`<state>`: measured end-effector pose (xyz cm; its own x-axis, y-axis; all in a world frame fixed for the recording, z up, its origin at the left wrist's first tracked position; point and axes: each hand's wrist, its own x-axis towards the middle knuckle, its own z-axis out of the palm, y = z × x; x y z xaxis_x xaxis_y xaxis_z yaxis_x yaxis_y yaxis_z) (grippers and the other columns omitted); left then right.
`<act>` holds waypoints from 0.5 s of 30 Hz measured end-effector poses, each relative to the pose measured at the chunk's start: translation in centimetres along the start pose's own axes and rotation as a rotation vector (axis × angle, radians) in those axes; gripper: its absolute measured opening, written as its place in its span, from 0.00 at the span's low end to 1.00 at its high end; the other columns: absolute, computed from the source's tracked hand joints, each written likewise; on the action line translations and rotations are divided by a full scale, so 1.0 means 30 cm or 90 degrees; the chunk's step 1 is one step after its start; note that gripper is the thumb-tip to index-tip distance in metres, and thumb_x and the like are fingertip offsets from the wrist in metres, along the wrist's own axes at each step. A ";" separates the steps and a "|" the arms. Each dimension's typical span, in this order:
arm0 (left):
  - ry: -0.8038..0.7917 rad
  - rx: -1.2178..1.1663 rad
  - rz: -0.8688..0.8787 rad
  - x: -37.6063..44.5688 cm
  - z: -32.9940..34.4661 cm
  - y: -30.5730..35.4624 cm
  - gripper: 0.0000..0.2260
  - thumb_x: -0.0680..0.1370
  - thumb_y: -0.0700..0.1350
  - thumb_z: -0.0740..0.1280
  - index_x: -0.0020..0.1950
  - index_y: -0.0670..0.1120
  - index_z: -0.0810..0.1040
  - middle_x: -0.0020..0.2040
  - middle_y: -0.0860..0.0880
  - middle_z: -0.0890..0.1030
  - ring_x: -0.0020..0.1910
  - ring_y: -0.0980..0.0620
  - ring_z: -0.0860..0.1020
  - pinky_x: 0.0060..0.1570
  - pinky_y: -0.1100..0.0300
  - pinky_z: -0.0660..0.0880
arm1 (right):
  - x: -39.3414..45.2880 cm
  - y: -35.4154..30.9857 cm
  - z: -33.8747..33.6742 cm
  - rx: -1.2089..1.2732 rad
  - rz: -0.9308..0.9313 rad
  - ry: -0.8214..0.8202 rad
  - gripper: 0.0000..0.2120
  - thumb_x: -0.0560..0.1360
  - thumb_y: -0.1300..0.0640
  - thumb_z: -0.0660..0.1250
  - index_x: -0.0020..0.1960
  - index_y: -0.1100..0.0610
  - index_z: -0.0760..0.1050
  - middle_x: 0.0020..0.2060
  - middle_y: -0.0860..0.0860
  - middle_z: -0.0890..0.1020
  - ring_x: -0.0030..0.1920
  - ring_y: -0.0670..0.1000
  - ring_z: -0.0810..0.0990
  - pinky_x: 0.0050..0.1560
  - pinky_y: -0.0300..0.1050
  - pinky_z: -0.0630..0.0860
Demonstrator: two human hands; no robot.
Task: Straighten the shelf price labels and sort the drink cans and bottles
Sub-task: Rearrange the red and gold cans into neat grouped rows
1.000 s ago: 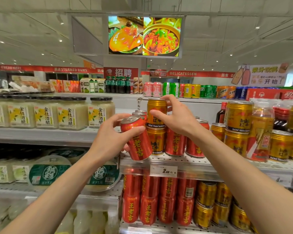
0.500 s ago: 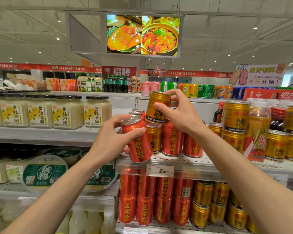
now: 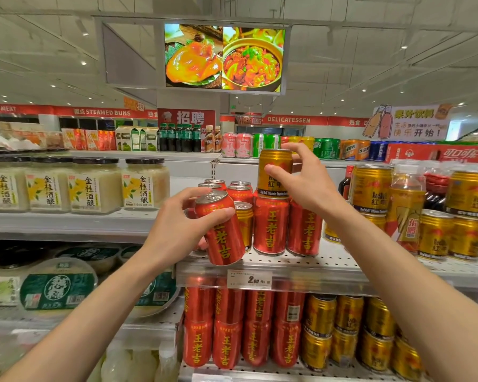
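Gold can up in frame centre, right hand pinching it, thumb across the front label, index curled over the rim at the back, other fingers behind it so can't tell how they sit; its base is right at the top of a red can standing on the shelf, touching or just clear, can't tell which. Left hand a bit lower & left of centre, wrapped round a second red can, thumb pressed on the front near the top, fingers closed round the back, can tilted with its top leaning left, bottom hanging over the shelf edge. Just behind that one, a short gold can stands on the shelf, more red cans in rows behind & beside it. White price label w/ 2.60 on the shelf lip just below centre, sitting level. Lower centre: red cans stacked two high, gold ones stacked to their right. Right side of frame: gold cans stacked two high, w/ an orange bottle among them. Left side: jars w/ black lids in a row on a shelf, round green-label tubs beneath. Upper centre: food screen hanging from the ceiling
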<state>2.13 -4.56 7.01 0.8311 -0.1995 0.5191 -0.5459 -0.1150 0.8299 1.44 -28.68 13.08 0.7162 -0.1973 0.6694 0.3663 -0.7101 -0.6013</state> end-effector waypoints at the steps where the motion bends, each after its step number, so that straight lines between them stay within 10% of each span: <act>1: 0.001 -0.003 0.001 0.000 0.000 0.000 0.25 0.71 0.52 0.79 0.66 0.53 0.77 0.59 0.51 0.81 0.43 0.49 0.82 0.26 0.67 0.76 | -0.001 0.001 0.001 -0.017 -0.005 -0.004 0.29 0.78 0.44 0.70 0.75 0.47 0.65 0.61 0.47 0.75 0.60 0.50 0.78 0.57 0.48 0.79; 15: 0.032 0.006 0.026 -0.014 -0.010 0.018 0.26 0.73 0.49 0.78 0.70 0.49 0.76 0.55 0.56 0.80 0.46 0.67 0.80 0.29 0.73 0.76 | -0.069 0.030 -0.025 -0.147 -0.108 0.068 0.33 0.78 0.43 0.69 0.78 0.51 0.63 0.72 0.53 0.71 0.70 0.54 0.73 0.68 0.57 0.74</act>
<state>1.52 -4.24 7.31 0.8122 -0.1552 0.5624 -0.5804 -0.1173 0.8058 -0.17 -29.42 11.47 0.5852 -0.1239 0.8014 0.3222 -0.8714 -0.3699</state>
